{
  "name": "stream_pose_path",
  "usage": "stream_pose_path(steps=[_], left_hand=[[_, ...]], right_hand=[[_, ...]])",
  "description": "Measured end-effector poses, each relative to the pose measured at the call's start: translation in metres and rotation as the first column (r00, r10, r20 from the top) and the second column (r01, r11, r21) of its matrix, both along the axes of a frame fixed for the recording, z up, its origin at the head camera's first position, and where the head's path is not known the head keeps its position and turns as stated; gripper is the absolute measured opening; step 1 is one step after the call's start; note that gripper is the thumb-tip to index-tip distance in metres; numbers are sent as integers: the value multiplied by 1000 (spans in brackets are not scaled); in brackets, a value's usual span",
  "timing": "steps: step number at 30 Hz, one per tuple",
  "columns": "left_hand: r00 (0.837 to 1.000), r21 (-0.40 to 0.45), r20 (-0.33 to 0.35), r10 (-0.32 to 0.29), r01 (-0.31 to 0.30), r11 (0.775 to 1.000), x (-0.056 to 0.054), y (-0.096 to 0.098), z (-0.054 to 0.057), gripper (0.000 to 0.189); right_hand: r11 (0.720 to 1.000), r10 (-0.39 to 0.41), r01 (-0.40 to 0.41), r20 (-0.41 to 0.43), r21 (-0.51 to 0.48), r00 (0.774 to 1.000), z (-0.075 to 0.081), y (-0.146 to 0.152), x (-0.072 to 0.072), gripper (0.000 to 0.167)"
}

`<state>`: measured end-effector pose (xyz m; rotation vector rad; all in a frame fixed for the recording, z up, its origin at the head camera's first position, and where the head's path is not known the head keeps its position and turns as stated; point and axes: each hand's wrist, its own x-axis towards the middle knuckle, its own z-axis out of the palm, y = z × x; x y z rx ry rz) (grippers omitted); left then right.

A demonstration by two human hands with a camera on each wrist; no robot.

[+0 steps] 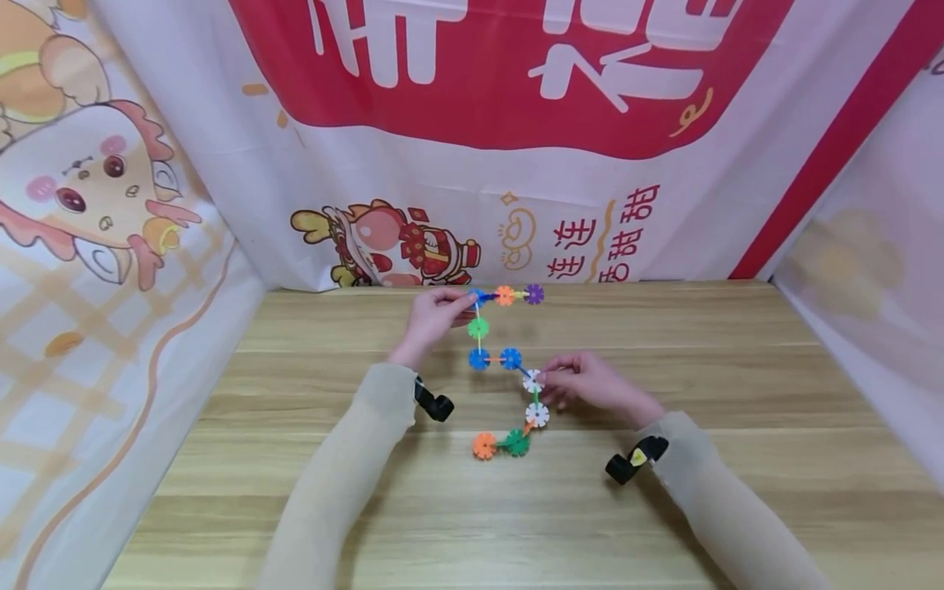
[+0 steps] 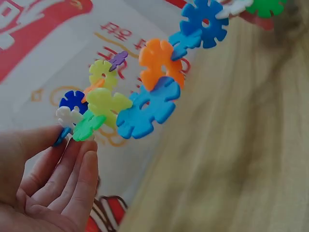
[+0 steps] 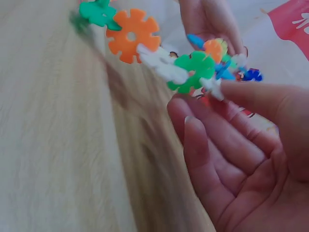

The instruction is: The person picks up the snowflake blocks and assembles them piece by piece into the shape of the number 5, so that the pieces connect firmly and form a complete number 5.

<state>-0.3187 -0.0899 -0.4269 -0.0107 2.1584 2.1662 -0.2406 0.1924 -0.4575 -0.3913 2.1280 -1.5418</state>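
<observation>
Between both hands a chain of notched plastic snowflake discs forms an S shape above the table, with its shadow below. My left hand [image 1: 435,318] pinches a blue disc at the upper left bend; a purple disc [image 1: 534,294] ends the top row. Down from there come a light green disc [image 1: 478,328] and a blue disc [image 1: 479,359]. My right hand [image 1: 590,382] pinches a white disc [image 1: 533,380] on the lower right curve between thumb and fingers. Below it follow another white disc [image 1: 537,415], a dark green disc [image 1: 517,442] and an orange disc [image 1: 484,446] at the bottom end.
A wood-grain table [image 1: 295,492] lies under the arms. Printed cloth hangs at its back edge [image 1: 442,180] and along the left [image 1: 177,344] and right [image 1: 848,262] sides. Each wrist wears a strap with a small black camera mount, one on the left [image 1: 435,403] and one on the right [image 1: 636,460].
</observation>
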Motion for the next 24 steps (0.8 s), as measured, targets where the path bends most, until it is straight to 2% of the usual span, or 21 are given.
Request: stream_pose_path(steps=[4, 7, 12, 18, 24], left_hand=[[999, -73, 49, -5, 8, 997, -5, 3, -19, 27], [997, -119, 71, -6, 14, 993, -4, 4, -27, 25], [994, -89, 112, -17, 27, 996, -4, 3, -35, 25], [989, -94, 149, -5, 19, 995, -2, 4, -42, 23], [989, -105, 148, 6, 9, 994, -1, 4, -43, 22]], right_hand=[[999, -5, 6, -3, 42, 1000, -5, 1, 2, 24], [997, -16, 17, -10, 71, 1000, -6, 0, 3, 24], [996, -44, 46, -16, 76, 999, -9, 0, 1, 23], [993, -76, 75, -1, 93, 997, -12, 0, 3, 23], [991, -91, 91, -3, 99, 996, -15, 0, 5, 25]])
